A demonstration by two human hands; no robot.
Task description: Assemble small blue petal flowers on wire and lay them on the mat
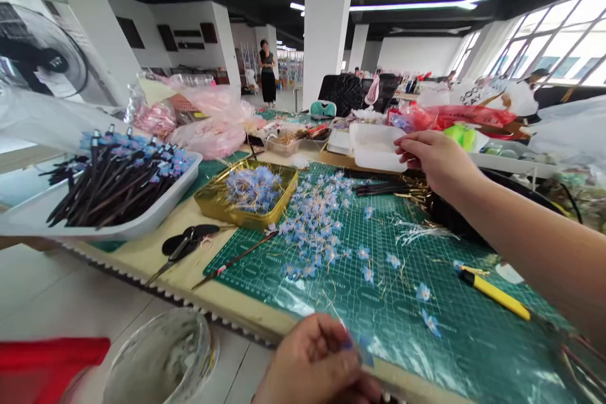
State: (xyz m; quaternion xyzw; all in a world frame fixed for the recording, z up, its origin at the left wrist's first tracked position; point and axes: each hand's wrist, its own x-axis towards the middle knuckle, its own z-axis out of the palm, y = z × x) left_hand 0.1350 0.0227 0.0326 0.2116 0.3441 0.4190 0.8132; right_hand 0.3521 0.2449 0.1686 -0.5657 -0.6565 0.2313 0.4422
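At the bottom centre, my left hand is closed in a pinch near the mat's front edge; a thin wire and a bit of blue show at its fingertips. My right hand reaches far forward, fingers pressed together, beside a white plastic tray; what its fingertips hold, if anything, is too small to tell. Between the hands, many blue flowers with gold wires lie on the green cutting mat. A gold tin to their left holds more blue flowers.
A white bin of dark sticks stands left. Black scissors and a thin brown stick lie near the front. A yellow-handled tool is at right. A clear bucket stands below the table edge. A person stands behind.
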